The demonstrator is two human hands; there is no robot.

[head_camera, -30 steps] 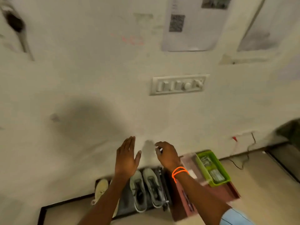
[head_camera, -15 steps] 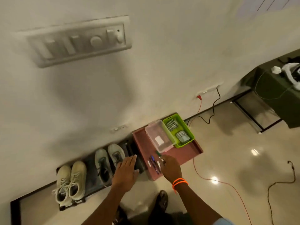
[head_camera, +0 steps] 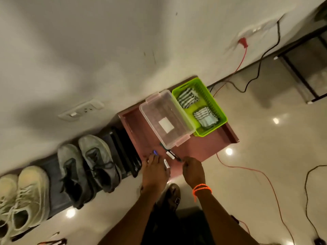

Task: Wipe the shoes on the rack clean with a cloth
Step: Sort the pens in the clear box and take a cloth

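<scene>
A grey pair of shoes [head_camera: 86,167] and a cream pair [head_camera: 24,195] stand on a low dark rack [head_camera: 122,149] against the wall. Right of the rack is a maroon table [head_camera: 200,149] carrying a clear lidded box [head_camera: 166,119] and a green basket [head_camera: 219,110] of folded striped cloths [head_camera: 205,117]. Loose pens [head_camera: 172,155] lie at the table's near edge. My left hand [head_camera: 154,172] hovers flat over them with straight fingers. My right hand [head_camera: 193,171] is beside it at the table edge, its fingers bent down out of sight.
A red cable [head_camera: 247,170] and a black cable [head_camera: 307,191] trail over the glossy floor on the right. My foot [head_camera: 172,193] is below the hands. A dark table frame [head_camera: 299,71] stands far right. A wall socket [head_camera: 81,110] sits above the rack.
The view has swung down from the wall to the floor. Both hands dropped from in front of the wall to the near edge of the maroon table, by the pens.
</scene>
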